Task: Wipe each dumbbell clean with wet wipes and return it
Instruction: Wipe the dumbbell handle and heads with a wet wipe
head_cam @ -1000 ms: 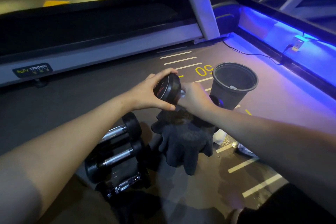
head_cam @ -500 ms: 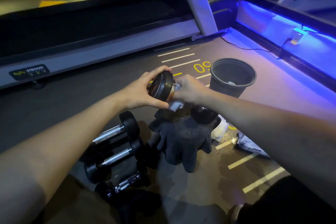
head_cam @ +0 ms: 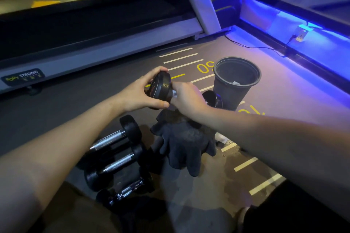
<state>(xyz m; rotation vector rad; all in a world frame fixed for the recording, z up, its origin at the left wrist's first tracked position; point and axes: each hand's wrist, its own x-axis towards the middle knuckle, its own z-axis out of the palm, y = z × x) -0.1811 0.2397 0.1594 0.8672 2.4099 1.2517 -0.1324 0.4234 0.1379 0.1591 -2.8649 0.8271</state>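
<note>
Head view: dumbbell (head_cam: 161, 89) held between both hands; left (head_cam: 140, 94), right (head_cam: 186, 98).

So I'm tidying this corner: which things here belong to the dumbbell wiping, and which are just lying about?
In use:
held dumbbell
left hand
right hand
three floor dumbbells
bin

Lying about:
dark gloves
treadmill
cable

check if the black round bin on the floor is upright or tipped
Upright: the black round bin stands on its base, open rim facing up, with a small pale scrap visible inside.
</note>
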